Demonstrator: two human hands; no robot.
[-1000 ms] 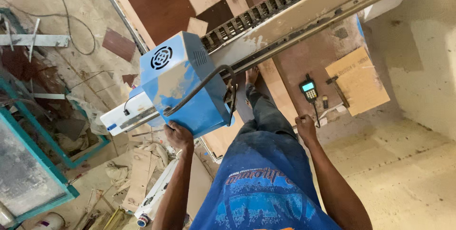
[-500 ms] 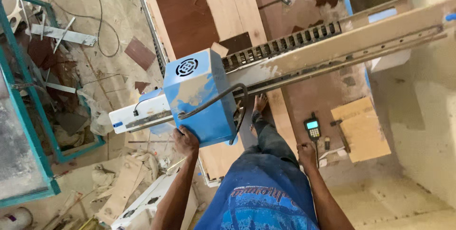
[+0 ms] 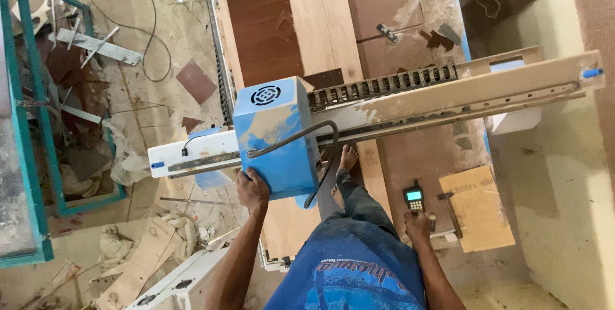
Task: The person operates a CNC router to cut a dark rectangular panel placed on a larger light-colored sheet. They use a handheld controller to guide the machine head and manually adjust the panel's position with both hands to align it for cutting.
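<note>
Two hands are at work from up on the bench (image 3: 320, 15), where the person crouches on the boards with one bare foot (image 3: 348, 156) under the rail (image 3: 448, 95).

The left hand (image 3: 252, 189) is at the lower corner of the blue box (image 3: 275, 137), the fan-topped housing that rides the long dusty rail across the bench. Its grip is curled around the box's bottom edge and pressed against it. A dark cable loops across the front of the box, and a black cable chain (image 3: 384, 82) runs along the rail behind it.

The right hand (image 3: 418, 225) is down on the board just below a small handheld remote (image 3: 414, 197) with a lit screen. It is near the remote and not clearly on it. I cannot tell whether that grip is spread or closed.

This looks like positioning by hand, with the box being steadied or nudged along the rail while the other arm props the body. Any further slide would call for an even push along the rail's line, with the foot and the hanging cable kept clear of the box's path.

A cardboard sheet (image 3: 477, 207) lies to the right, and offcuts litter the floor (image 3: 147, 66) to the left.
</note>
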